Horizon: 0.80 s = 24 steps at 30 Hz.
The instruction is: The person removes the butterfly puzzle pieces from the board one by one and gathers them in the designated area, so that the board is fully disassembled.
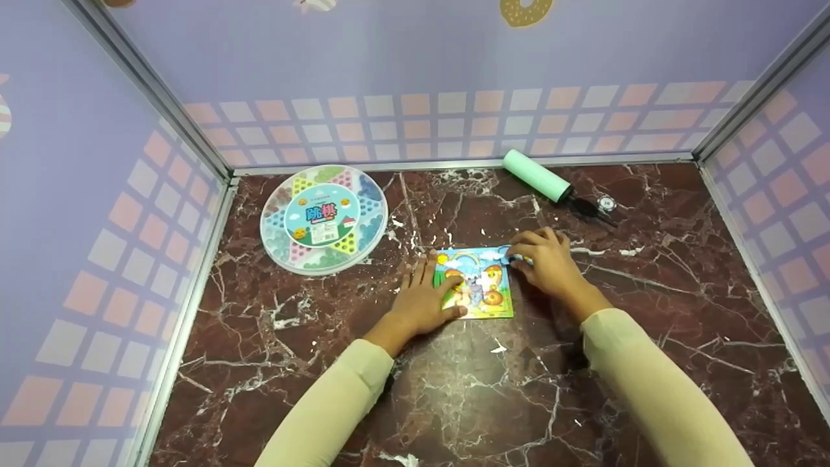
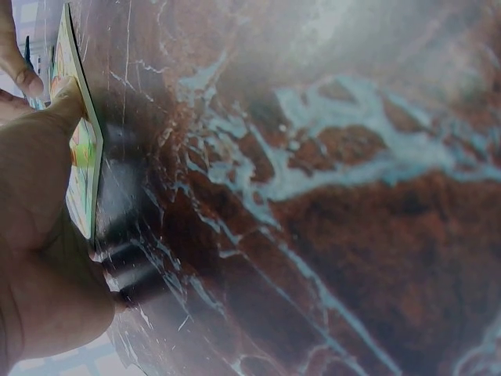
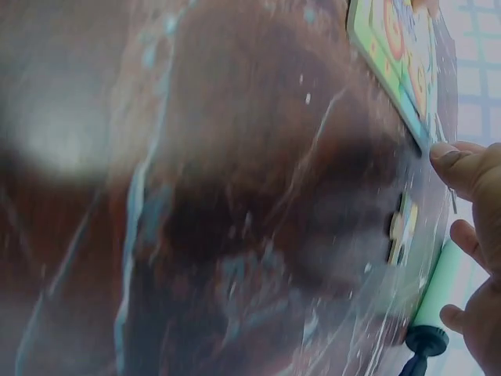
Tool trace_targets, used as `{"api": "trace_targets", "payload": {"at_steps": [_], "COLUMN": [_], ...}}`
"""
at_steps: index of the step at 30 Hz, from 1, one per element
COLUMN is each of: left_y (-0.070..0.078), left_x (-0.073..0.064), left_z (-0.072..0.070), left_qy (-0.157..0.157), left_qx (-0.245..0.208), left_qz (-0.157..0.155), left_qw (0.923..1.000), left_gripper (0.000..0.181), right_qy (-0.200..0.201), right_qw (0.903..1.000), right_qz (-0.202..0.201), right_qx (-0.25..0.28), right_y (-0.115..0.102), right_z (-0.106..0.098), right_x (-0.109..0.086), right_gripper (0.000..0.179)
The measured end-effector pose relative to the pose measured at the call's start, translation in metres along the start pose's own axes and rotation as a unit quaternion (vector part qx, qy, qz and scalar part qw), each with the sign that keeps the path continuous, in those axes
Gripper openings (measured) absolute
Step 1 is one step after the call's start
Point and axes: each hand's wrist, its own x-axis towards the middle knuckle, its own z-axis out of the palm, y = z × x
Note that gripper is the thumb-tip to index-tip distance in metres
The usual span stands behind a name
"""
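Observation:
A square jigsaw puzzle [image 1: 476,285] with cartoon animals and a rainbow lies on the dark marbled surface. My left hand [image 1: 425,301] rests at its left edge, fingers extended and thumb over the picture; in the left wrist view the thumb touches the board [image 2: 84,176]. At the puzzle's top right corner, my right hand [image 1: 548,263] pinches a blue puzzle piece [image 1: 504,255] between thumb and fingers. Beneath that hand, the right wrist view shows a loose puzzle piece [image 3: 403,229] on the surface, apart from the board. The fingers partly hide the pinched piece.
A round Chinese checkers set [image 1: 373,220] in a clear case lies at the back left. Toward the back right are a mint-green hand pump [image 1: 535,175] with a black end and a small round black-and-white disc [image 1: 606,203]. Lilac walls [image 1: 428,65] enclose three sides.

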Motion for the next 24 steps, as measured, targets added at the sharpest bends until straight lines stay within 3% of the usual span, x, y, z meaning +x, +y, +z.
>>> {"api": "trace_targets", "payload": {"at_steps": [4,14,24], "left_y": [-0.003,0.001,-0.007], "left_x": [0.003,-0.002,0.006], "left_z": [0.003,-0.002,0.007], "left_qy": [-0.009,0.007,0.002], "left_qx": [-0.005,-0.007,-0.026], "left_qz": [-0.003,0.006,0.008], "left_qw": [0.9999,0.9999,0.9996], "left_gripper": [0.077,0.073,0.072], "right_qy": [-0.001,-0.013,-0.015], "right_qw": [0.9999,0.9994,0.9983], "right_qz": [0.011,0.033,0.053], "right_qx": [0.007,0.004,0.018], "right_y": [0.008,0.023,0.036], "right_z": [-0.005,-0.015,-0.028], "right_x": [-0.004,-0.012,-0.018], "right_gripper": [0.017,0.020,0.019]}}
